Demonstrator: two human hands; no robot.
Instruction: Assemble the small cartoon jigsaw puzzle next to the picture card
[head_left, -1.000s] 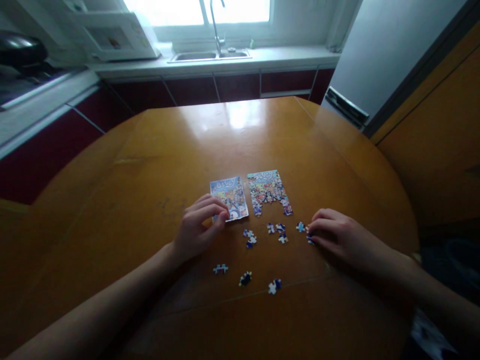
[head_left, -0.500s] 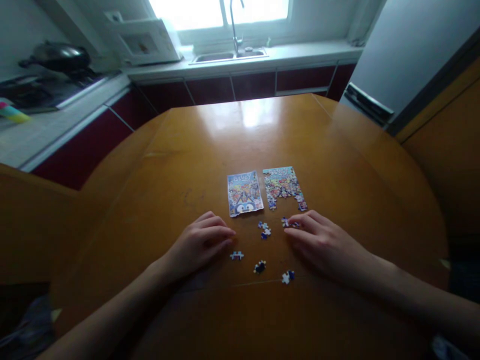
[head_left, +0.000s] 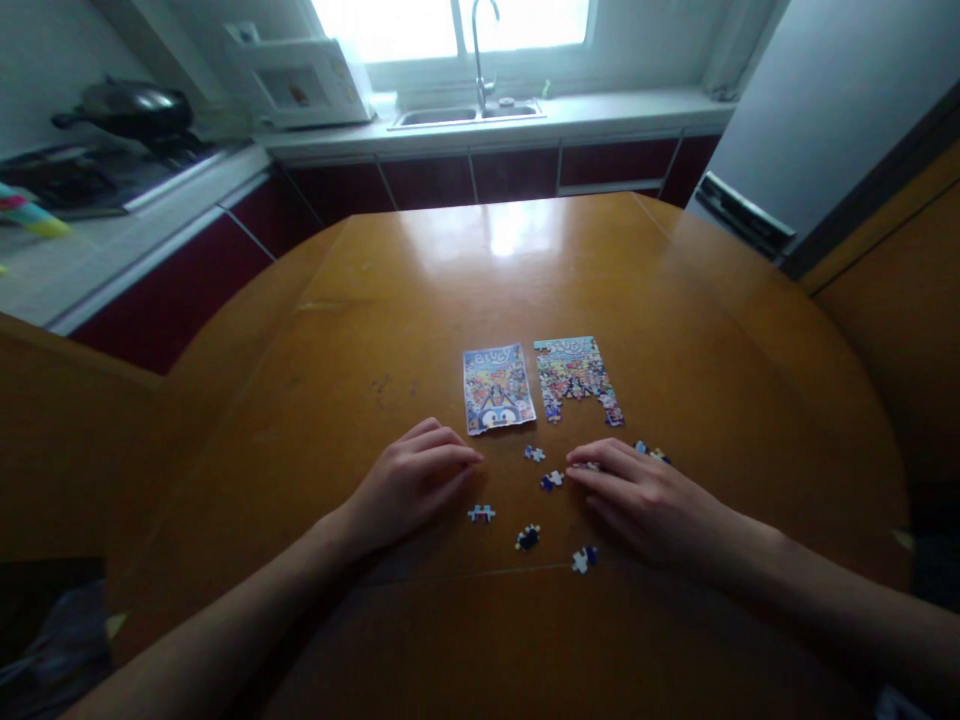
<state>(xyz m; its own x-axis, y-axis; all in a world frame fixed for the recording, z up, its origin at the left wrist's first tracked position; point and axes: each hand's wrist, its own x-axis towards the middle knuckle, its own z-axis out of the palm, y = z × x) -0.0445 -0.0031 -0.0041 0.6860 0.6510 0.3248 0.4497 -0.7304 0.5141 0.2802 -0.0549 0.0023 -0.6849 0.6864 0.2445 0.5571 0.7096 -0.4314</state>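
Observation:
My left hand (head_left: 420, 478) rests on the table with fingers loosely bent and thumb apart, holding nothing. Just beyond its fingertips lies a light blue puzzle piece (head_left: 481, 514). My right hand (head_left: 645, 490) has its fingertips closed over a small puzzle piece (head_left: 591, 466), mostly hidden under them. Left of those fingers is a white-and-blue piece (head_left: 553, 480), and farther back another piece (head_left: 534, 453). More pieces (head_left: 651, 451) show behind my right hand's knuckles. The partly assembled puzzle (head_left: 574, 370) has a gap along its bottom edge. Beside it lies a printed reference picture (head_left: 499, 385).
Nearer me on the wooden table (head_left: 450, 280) are a dark piece (head_left: 528, 538) and a white-and-blue piece (head_left: 584, 559). Beyond stand a counter with a sink (head_left: 435, 118), a microwave (head_left: 304, 85) and a wok (head_left: 135, 108) on the stove. A fridge (head_left: 810, 120) is at right.
A white-and-blue piece has shifted right, apart from the piece behind it. Pieces formerly at my right fingertips appear replaced by pieces showing behind that hand. My left hand stays put; the view shifted slightly.

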